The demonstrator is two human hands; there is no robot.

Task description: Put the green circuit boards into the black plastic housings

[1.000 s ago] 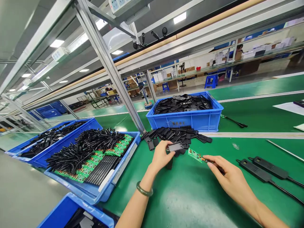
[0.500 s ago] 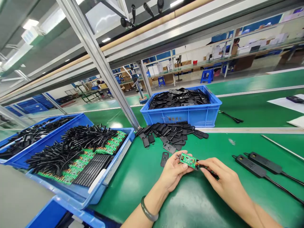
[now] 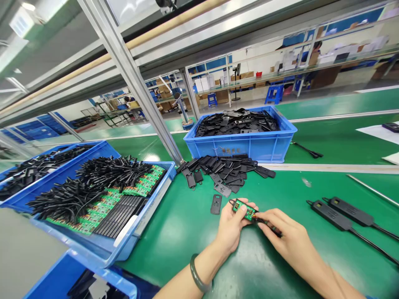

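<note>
My left hand [image 3: 232, 226] grips a green circuit board [image 3: 249, 212] seated in a black plastic half-case, with the thumb lying across the board. A small yellowish display shows near the board's left end, and a loop juts out of the case there. At the other end, my right hand [image 3: 282, 226] pinches the black cable [image 3: 274, 229] close to where thin coloured wires meet the board. Just left of my hands lies a single black cover [image 3: 216, 204] on the green bench. Beyond it spreads a pile of loose black covers [image 3: 230, 170].
A blue bin [image 3: 240, 147] heaped with black covers stands behind the pile. To the left, a blue tray [image 3: 146, 224] carries cabled circuit boards. Two closed black units [image 3: 332, 216] with cables lie at right, near a metal rod [image 3: 370, 189]. A metal post [image 3: 149, 99] rises behind.
My left thumb has moved from the board's lower edge onto its face. Both hands remain on the board and cable, a little lower in view. The camera has shifted slightly.
</note>
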